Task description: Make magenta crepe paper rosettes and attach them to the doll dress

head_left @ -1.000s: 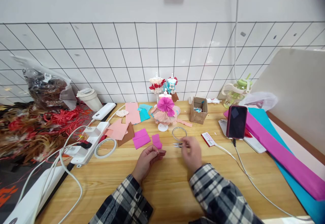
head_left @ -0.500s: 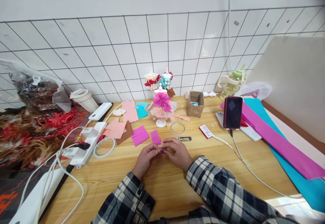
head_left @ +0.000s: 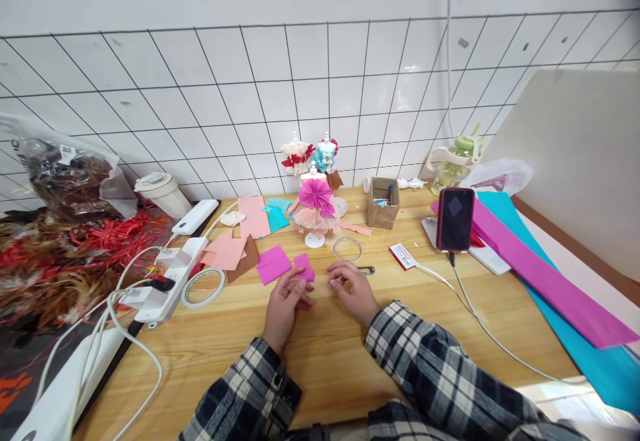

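My left hand hovers over the wooden table, its fingers loosely curved and apart with nothing visible in them. Its fingertips reach the near edge of a small magenta paper piece. A larger magenta paper piece lies just left of that. To the right, my right hand has thumb and forefinger drawn together; whatever is between them is too small to make out. Thread snips lie partly hidden behind this hand. Beyond both hands stands a mini dress form in a peach skirt with magenta paper fans.
Two more decorated dress forms stand behind. A tape roll and power strip lie left. A small cardboard box, a tape ring, a propped phone, its cable and coloured paper sheets are on the right.
My hands were together, fingertips meeting; now they are apart. The left has opened and shifted slightly left, the right slightly right. The whole view has shifted a little.
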A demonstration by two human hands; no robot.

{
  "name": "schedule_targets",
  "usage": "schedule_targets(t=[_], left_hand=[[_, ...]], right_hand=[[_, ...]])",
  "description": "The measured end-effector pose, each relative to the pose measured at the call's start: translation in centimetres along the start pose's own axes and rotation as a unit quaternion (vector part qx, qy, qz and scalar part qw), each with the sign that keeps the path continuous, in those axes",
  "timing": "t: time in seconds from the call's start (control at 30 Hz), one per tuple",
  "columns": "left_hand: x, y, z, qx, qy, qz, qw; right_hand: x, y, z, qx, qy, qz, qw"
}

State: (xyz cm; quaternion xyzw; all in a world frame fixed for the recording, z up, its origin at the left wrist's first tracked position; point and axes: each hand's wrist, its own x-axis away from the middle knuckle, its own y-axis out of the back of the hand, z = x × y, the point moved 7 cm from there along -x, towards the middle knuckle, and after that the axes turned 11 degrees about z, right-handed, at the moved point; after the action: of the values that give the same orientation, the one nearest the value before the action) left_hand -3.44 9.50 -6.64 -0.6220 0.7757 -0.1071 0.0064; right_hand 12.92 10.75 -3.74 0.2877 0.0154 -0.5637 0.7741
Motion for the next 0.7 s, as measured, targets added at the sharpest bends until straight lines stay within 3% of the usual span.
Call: schedule_targets(t=[0.1, 0.33, 0.53, 0.7], left_hand=[[-0.1, 0.5, -0.3, 0.001, -0.028, -0.035, 0.999], [-0.4, -1.1, -0.6, -0.113, -0.031, 0.022, 0.993], [-0.6, -0.3, -0.3, -0.12, -0.01, -0.022, 0.992], [-0.5, -0.8, -0.8, -0.119, -0.034, 0.01, 0.992]], right_hand=[[0.0, 0.3, -0.3, -0.004, -0.014, -0.011, 1.0], [0.1, -1.0, 0.7, 0.035, 0.007, 0.054, 0.998], [0.2, -1.5, -0.2, 0.045, -0.036, 0.07, 0.996], [0.3, -1.7, -0.7, 0.045, -0.058, 0.074, 0.995]])
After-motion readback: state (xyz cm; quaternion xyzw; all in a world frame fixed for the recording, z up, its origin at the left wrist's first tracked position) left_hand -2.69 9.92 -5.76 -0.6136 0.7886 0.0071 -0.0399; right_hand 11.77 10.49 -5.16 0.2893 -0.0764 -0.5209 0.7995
